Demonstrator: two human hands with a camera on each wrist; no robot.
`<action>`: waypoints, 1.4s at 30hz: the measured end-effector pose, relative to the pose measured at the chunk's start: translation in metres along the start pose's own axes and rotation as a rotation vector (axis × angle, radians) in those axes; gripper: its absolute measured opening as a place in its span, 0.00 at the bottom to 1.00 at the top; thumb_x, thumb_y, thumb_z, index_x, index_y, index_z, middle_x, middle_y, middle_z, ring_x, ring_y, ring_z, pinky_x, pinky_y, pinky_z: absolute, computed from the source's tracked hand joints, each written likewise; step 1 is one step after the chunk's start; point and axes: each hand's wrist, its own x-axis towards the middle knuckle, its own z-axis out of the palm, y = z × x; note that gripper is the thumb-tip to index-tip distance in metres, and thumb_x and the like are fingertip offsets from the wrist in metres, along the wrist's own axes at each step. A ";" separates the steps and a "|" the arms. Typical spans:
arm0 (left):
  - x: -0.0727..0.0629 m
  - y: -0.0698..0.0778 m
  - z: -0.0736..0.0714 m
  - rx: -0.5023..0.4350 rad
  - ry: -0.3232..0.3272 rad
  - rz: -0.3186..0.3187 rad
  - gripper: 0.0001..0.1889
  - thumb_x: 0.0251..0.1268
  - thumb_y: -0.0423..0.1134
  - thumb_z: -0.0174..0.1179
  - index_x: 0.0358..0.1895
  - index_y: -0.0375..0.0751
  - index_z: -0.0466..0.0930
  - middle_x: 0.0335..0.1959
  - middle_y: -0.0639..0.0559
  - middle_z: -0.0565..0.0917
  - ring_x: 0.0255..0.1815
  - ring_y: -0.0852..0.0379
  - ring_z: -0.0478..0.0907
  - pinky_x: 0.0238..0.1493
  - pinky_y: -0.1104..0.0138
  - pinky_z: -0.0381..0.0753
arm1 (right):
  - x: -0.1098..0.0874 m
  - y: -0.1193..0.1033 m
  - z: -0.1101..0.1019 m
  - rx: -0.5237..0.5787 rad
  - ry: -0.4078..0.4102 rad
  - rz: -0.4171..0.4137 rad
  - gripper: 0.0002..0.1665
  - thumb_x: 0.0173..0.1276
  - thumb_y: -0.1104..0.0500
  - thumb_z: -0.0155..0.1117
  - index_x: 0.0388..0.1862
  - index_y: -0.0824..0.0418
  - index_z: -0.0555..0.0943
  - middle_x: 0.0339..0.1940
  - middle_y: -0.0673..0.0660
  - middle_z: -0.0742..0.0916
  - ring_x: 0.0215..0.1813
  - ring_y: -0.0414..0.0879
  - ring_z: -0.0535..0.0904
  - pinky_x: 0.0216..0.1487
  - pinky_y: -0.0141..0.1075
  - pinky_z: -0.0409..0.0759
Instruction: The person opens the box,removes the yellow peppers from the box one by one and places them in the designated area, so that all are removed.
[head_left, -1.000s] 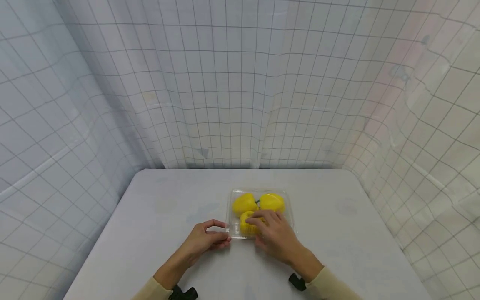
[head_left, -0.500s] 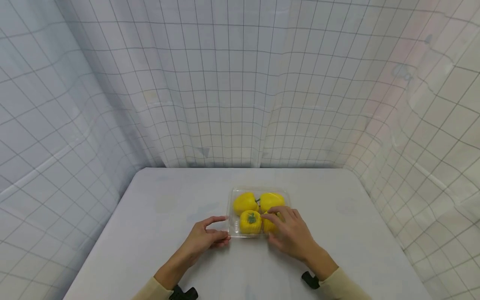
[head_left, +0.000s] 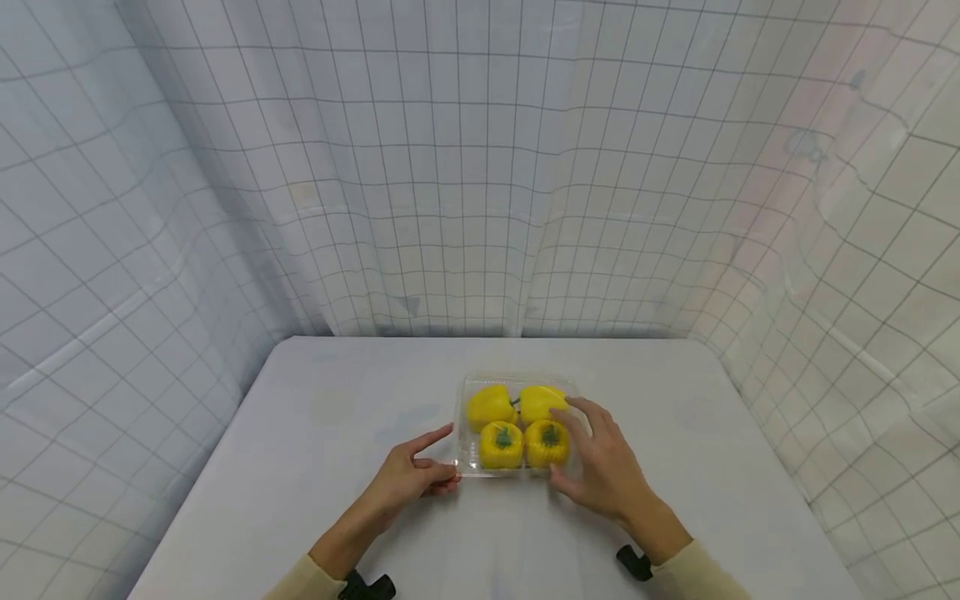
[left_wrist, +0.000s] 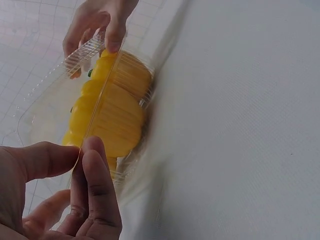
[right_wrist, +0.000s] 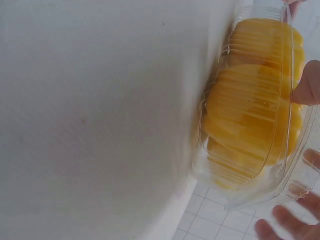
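Note:
A clear plastic container (head_left: 467,450) stands on the white table with several yellow bell peppers inside. Two front ones, the left pepper (head_left: 501,450) and the right pepper (head_left: 547,450), show green stems upward; two behind, among them the back left pepper (head_left: 491,408), lie on their sides. My left hand (head_left: 408,477) pinches the container's rim at its front left corner, thumb against fingers in the left wrist view. Spread over the right side is my right hand (head_left: 603,467), its thumb (right_wrist: 307,87) at the front rim and its other fingers loosely bent, gripping nothing.
The white table (head_left: 360,392) reaches back to a grid-patterned curtain (head_left: 450,208), which also hangs on the left and right. A dark wrist device (head_left: 367,587) sits at the left cuff, another wrist device (head_left: 634,562) at the right.
My right hand has moved right, from above the front left pepper to the container's right side, its fingers spreading and uncovering the front right pepper. The left hand keeps its place at the corner.

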 end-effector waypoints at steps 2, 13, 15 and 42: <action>0.000 0.000 0.000 0.009 -0.004 -0.002 0.44 0.79 0.28 0.73 0.94 0.41 0.66 0.40 0.42 0.98 0.37 0.59 0.95 0.45 0.69 0.96 | -0.002 0.001 -0.001 0.016 -0.036 0.047 0.59 0.55 0.46 0.93 0.84 0.57 0.78 0.84 0.71 0.79 0.78 0.70 0.83 0.63 0.61 0.95; 0.001 0.000 0.000 0.021 -0.006 -0.004 0.44 0.79 0.29 0.74 0.93 0.41 0.66 0.40 0.43 0.98 0.36 0.59 0.94 0.44 0.68 0.96 | -0.007 0.002 -0.001 0.107 -0.121 0.128 0.55 0.62 0.50 0.90 0.85 0.63 0.75 0.87 0.82 0.74 0.59 0.65 0.94 0.51 0.52 0.97; 0.001 0.000 0.000 0.020 -0.004 -0.001 0.44 0.79 0.28 0.73 0.93 0.40 0.66 0.40 0.42 0.98 0.36 0.59 0.95 0.44 0.68 0.96 | -0.007 0.002 -0.001 0.110 -0.107 0.119 0.54 0.62 0.52 0.90 0.84 0.63 0.76 0.86 0.82 0.75 0.61 0.68 0.94 0.51 0.54 0.97; 0.002 -0.003 -0.003 0.036 0.014 -0.005 0.43 0.79 0.29 0.73 0.93 0.40 0.66 0.42 0.39 0.98 0.38 0.58 0.95 0.47 0.66 0.97 | -0.007 0.012 -0.006 0.188 -0.017 0.043 0.45 0.56 0.75 0.79 0.77 0.65 0.83 0.81 0.81 0.81 0.42 0.47 0.94 0.35 0.29 0.83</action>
